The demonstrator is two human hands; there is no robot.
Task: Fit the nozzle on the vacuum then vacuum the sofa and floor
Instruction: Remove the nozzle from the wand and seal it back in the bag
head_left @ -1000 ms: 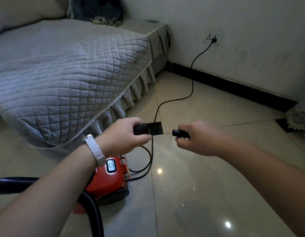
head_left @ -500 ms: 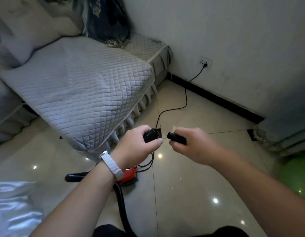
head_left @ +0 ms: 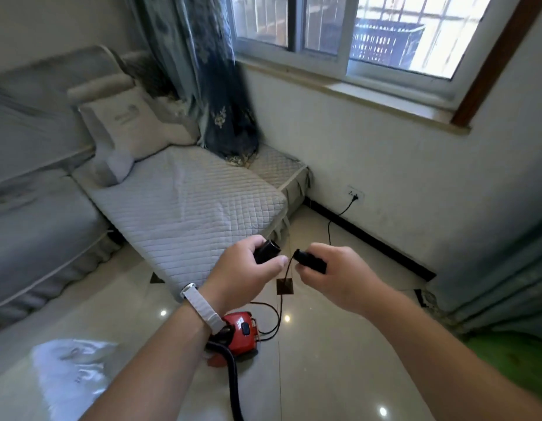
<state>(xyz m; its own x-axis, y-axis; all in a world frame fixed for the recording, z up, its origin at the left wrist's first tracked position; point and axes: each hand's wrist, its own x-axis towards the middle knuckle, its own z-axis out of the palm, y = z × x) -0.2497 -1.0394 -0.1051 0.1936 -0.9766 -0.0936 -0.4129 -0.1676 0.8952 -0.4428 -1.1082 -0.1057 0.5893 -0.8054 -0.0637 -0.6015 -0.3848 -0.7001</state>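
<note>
**A:** What lies at 9 o'clock?
**B:** The sofa (head_left: pixel 184 208), with a grey quilted cover. One pillow (head_left: pixel 127 129) leans at its back.

**A:** State of the left hand?
**B:** The left hand (head_left: pixel 245 275) is near centre, with its fingers curled round the black hose end (head_left: pixel 268 250). A white wristband (head_left: pixel 200 306) is on the wrist.

**A:** Location of the vacuum?
**B:** The red vacuum (head_left: pixel 241 331) stands on the floor (head_left: pixel 324 344), at 6 o'clock from the left hand. Its hose (head_left: pixel 230 369) runs on toward 6 o'clock.

**A:** Location of the nozzle?
**B:** The black nozzle (head_left: pixel 310 261) is just beside the hose end, at its 3 o'clock, and does not touch it. The right hand (head_left: pixel 339 275) grips it with fingers and thumb wrapped round.

**A:** Power?
**B:** The cord (head_left: pixel 282 293) runs from the vacuum to the wall socket (head_left: pixel 354 196) at 2 o'clock.
</note>
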